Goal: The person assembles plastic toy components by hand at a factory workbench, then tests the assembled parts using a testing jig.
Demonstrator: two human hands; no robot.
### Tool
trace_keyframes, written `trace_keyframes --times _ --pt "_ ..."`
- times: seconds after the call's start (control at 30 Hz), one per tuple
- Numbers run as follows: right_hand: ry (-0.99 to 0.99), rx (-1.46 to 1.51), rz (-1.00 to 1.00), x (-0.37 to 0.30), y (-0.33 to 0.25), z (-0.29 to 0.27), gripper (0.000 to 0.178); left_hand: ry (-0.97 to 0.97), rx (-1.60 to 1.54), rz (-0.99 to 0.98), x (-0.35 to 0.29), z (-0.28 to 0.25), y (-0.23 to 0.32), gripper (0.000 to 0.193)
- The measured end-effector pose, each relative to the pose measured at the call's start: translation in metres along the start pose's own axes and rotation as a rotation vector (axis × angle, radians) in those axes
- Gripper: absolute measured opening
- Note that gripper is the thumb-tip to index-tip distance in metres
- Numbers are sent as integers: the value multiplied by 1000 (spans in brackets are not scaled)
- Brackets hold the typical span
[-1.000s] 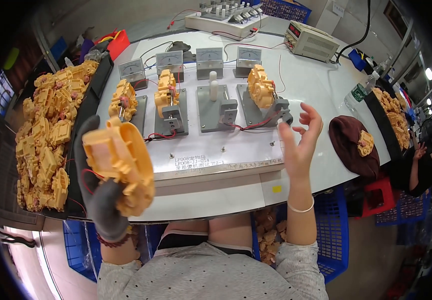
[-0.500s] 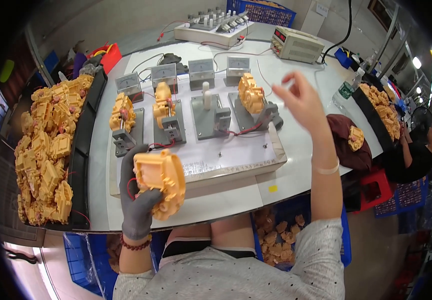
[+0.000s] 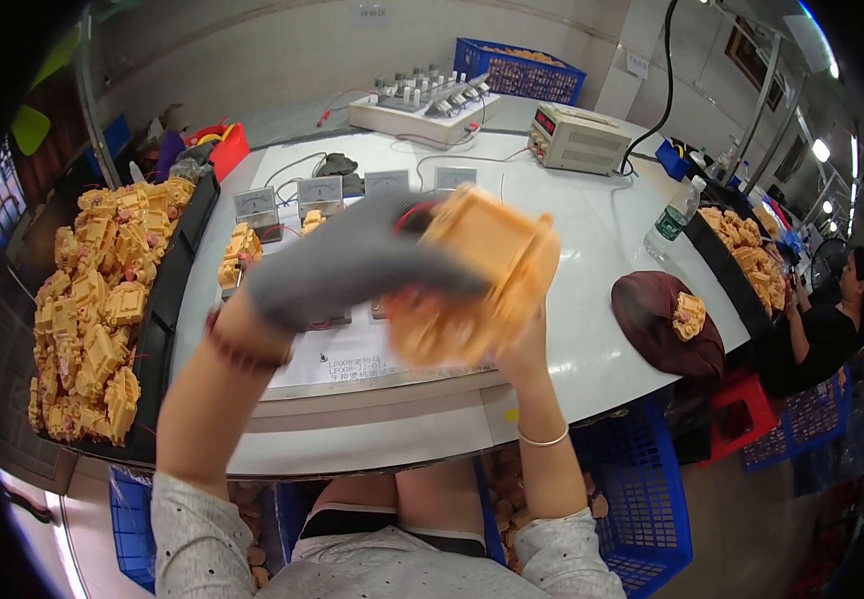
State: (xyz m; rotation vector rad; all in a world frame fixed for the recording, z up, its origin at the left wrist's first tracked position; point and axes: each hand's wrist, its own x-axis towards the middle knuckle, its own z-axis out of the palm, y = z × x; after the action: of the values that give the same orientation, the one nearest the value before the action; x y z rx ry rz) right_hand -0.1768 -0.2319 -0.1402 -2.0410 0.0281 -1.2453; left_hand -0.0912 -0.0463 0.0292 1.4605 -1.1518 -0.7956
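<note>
Left hand (image 3: 372,255), in a grey glove, was clamped on a yellow housing (image 3: 495,242), thumb laid across the near face. Housing was held in the air above the board (image 3: 402,390), tilted, broad rectangular face partly upward; its lower left side was blurred. Red wire (image 3: 415,213) showed beside the upper left of the housing.

Right hand (image 3: 526,347) was bare and mostly hidden behind the housing. Could not tell whether its fingers were apart, together or clamped on the part; contact also not resolved.

Four meters (image 3: 320,192) stood in a row at the far side of the board. Two more housings, left one (image 3: 241,248) and one just right of it (image 3: 310,222), sat near the left end, the second largely covered by the left forearm. To the left, a black tray (image 3: 166,309) held a pile (image 3: 102,309) of similar parts. To the right, a brown cloth (image 3: 642,309) lay on the desk (image 3: 572,225) with a single housing (image 3: 690,315) on it.

Step in hand, as judged: mid-air handling, possibly a hand-to-hand pass or a turn of the part. Next move seemed to call for a secure second grip before the left hand loosened, with the wire kept free of the fingers.
</note>
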Motion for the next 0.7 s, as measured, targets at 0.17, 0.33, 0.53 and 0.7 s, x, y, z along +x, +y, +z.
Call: trace_keyframes --times 0.17,0.33,0.53,0.7 --pt "38 199 129 -5 -13 10 25 -90 171 -249 105 -46 -30 28" --pt "48 280 203 -5 -15 2 29 -194 252 -628 139 -25 -37 24" --pt "40 237 133 -8 -5 0 33 -240 407 -619 161 -28 -47 25" --pt "70 263 148 -5 -10 -3 33 -354 540 -490 164 -38 -50 27"
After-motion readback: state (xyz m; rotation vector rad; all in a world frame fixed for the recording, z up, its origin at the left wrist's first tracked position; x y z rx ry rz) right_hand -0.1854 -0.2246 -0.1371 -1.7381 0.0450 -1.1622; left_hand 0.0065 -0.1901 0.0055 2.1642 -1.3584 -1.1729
